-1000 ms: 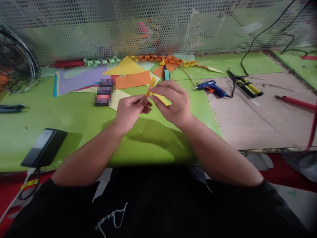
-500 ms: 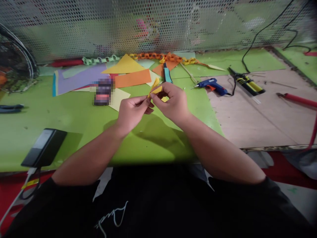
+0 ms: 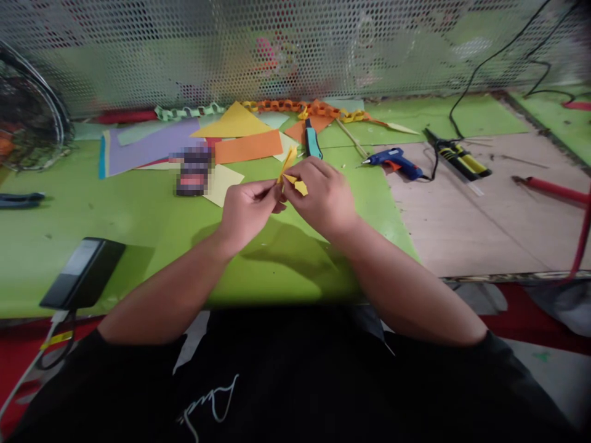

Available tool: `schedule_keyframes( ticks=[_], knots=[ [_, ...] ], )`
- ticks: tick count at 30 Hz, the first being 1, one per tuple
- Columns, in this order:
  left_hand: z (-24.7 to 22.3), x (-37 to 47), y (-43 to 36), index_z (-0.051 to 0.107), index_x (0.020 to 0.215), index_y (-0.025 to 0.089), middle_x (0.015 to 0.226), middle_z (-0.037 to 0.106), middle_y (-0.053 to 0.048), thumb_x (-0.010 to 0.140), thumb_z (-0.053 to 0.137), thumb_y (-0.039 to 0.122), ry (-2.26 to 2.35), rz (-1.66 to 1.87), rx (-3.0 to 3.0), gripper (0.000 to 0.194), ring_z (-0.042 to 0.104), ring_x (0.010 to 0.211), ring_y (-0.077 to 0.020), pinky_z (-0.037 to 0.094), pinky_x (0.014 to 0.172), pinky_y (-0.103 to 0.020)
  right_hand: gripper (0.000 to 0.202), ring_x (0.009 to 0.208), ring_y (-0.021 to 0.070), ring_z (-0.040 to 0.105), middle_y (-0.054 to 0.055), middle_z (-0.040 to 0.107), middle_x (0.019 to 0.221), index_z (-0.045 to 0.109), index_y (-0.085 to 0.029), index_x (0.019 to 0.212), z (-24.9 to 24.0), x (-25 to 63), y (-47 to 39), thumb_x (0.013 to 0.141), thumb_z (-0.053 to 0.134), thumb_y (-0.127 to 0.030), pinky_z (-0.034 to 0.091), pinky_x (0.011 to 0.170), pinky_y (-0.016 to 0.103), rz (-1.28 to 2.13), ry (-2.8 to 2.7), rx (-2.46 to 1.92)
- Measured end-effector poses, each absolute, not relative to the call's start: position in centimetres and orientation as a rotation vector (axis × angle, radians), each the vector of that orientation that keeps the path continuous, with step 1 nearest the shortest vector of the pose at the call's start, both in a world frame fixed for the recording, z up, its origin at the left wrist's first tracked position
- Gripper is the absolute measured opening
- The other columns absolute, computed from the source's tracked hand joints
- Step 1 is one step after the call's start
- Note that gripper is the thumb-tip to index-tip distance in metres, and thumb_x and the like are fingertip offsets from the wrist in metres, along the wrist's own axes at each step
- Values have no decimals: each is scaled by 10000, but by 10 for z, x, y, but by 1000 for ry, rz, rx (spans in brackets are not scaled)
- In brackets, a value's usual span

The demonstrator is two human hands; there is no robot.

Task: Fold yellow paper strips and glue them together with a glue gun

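Note:
A small folded piece of yellow paper [image 3: 290, 159] is pinched between both hands above the green tabletop. My left hand [image 3: 249, 206] grips its lower end between thumb and fingers. With thumb and index finger closed, my right hand [image 3: 323, 194] holds a pointed yellow flap at the same spot; fingers cover part of the paper. Just beyond the hands lie a teal cutter knife [image 3: 313, 141] and an orange paper strip [image 3: 249, 146]. A paper chain [image 3: 277, 106] of green, orange and yellow links stretches along the back.
On the right are a blue glue gun [image 3: 394, 162], yellow-black pliers [image 3: 462, 157] and a red-handled tool [image 3: 558, 188]. A black power adapter [image 3: 83, 274] lies at the front left. Purple paper [image 3: 159, 144] rests behind; a perforated metal panel [image 3: 184, 55] closes the back.
My right hand has turned slightly, its fingers bending further over the yellow paper, and the flap now points differently. My left hand stays nearly in place.

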State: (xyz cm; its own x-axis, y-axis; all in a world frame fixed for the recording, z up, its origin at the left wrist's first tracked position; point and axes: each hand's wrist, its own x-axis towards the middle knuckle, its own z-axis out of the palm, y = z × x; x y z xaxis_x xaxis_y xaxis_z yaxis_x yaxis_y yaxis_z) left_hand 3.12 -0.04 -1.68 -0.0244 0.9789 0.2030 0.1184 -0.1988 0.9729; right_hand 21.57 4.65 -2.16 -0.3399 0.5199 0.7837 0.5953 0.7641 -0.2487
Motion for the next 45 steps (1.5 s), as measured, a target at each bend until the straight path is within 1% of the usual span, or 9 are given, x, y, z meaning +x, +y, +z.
schedule_keyframes(
  ticks=[7, 12, 15, 22, 27, 31, 36, 39, 45],
  knots=[
    [-16, 23, 11, 925, 1013, 219, 854, 851, -43, 856, 958, 595, 1181, 1429, 1173, 409, 770, 649, -123, 699, 707, -272, 331, 1099, 270, 768, 154, 823, 1259, 728, -132, 1419, -21, 216, 40, 1173, 506, -144, 626, 962, 422, -427, -2162, -672],
    [-6, 12, 18, 909, 946, 193, 850, 840, -52, 729, 1057, 519, 1067, 1302, 1044, 419, 745, 623, -117, 682, 669, -270, 419, 1096, 285, 773, 161, 811, 1310, 693, -135, 1516, -19, 220, 44, 1153, 483, -151, 634, 917, 440, -421, -2240, -664],
    [-4, 10, 20, 897, 933, 190, 858, 841, -50, 734, 1053, 454, 1055, 1289, 1003, 366, 756, 640, -119, 678, 673, -268, 480, 1148, 314, 761, 196, 770, 1358, 652, -130, 1568, -20, 222, 46, 1123, 478, -173, 649, 954, 487, -304, -2257, -649],
    [-13, 14, 18, 905, 969, 212, 896, 857, -46, 808, 1011, 500, 1058, 1328, 1077, 346, 809, 712, -153, 714, 732, -305, 406, 1304, 344, 695, 187, 673, 1369, 641, -209, 1485, -19, 218, 51, 1092, 632, -310, 653, 1047, 569, 58, -2013, -473],
    [-17, 18, 12, 930, 1070, 238, 964, 881, -57, 885, 959, 533, 1093, 1339, 1258, 350, 826, 755, -158, 730, 782, -322, 128, 962, 221, 724, 95, 729, 1157, 702, -231, 1202, -21, 212, 56, 1082, 659, -244, 653, 797, 411, 205, -1868, -576],
    [-14, 21, 6, 931, 1149, 254, 969, 891, -63, 926, 926, 537, 1134, 1350, 1397, 360, 844, 764, -166, 721, 756, -297, 80, 879, 192, 701, 63, 741, 1046, 674, -234, 1057, -23, 212, 57, 1032, 664, -159, 614, 754, 374, 177, -1845, -633],
    [-10, 27, 0, 932, 1157, 250, 920, 886, -63, 963, 889, 529, 1213, 1360, 1480, 343, 849, 755, -174, 700, 711, -274, 101, 885, 206, 691, 72, 745, 1045, 642, -242, 1058, -24, 213, 56, 1012, 628, -152, 607, 781, 389, 109, -1912, -721],
    [-9, 29, -1, 932, 1137, 240, 901, 879, -59, 977, 870, 532, 1240, 1359, 1466, 338, 848, 757, -178, 704, 730, -287, 78, 963, 234, 728, 97, 763, 1078, 676, -224, 1082, -24, 215, 54, 1062, 602, -210, 623, 844, 408, 0, -1960, -742],
    [-7, 30, -1, 928, 1068, 225, 849, 861, -54, 932, 894, 595, 1239, 1379, 1426, 396, 825, 741, -174, 698, 761, -303, 239, 1011, 275, 730, 139, 779, 1146, 754, -189, 1174, -26, 218, 47, 1170, 534, -283, 615, 908, 455, -233, -2094, -814]
  ],
)
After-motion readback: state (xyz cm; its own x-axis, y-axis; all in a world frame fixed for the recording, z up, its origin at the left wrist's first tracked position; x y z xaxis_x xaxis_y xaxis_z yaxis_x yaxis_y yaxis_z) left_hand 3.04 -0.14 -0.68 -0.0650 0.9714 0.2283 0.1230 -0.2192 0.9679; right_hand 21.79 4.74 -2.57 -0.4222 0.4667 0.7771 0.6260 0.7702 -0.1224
